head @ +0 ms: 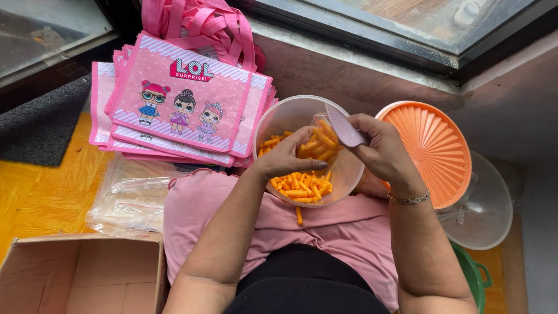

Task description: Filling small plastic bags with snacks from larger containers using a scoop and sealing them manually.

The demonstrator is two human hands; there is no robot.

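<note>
Left hand [290, 157] reached into the clear bowl [279, 116], fingers curled around a small bunch of orange snack sticks [299, 189]. Right hand [381, 148] gripped a pale pink scoop [344, 128] just above them. Beside the bowl lay an orange lid [433, 151].

**Operator:** Which items can you not fully verify from the head view?

**Technician:** Your left hand [290, 158] covers part of the orange snack sticks [299, 189] in the clear bowl [279, 116]. The cardboard box [81, 273] and green container [474, 276] are cut off by the bottom edge. The pink bag handles [197, 20] run past the top edge. What the clear plastic bags [131, 200] contain is not discernible.
</note>
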